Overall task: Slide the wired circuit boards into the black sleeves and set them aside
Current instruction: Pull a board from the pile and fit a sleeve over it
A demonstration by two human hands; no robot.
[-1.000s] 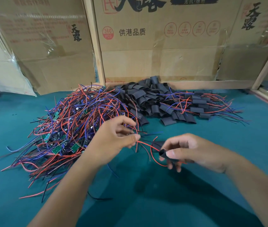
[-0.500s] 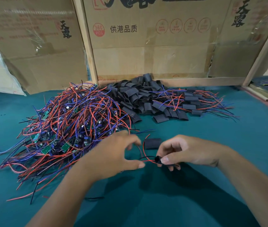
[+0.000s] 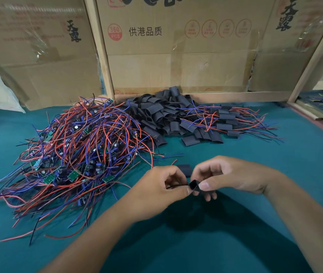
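Black sleeve (image 3: 193,185) pinched by right hand (image 3: 221,175), left hand (image 3: 161,187) pinching wires

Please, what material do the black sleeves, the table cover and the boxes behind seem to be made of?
Black sleeves: probably thin matte plastic or rubber tubing; they lie flattened and bend softly.
Table cover: looks like teal felt or cloth, dull and without shine.
Boxes: brown corrugated cardboard, printed, with clear glossy tape wrinkling across the faces.

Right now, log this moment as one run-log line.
left hand: pinches black wire | right hand: pinches black sleeve | wire at sleeve mouth | unsleeved pile: left | sleeved boards: far right
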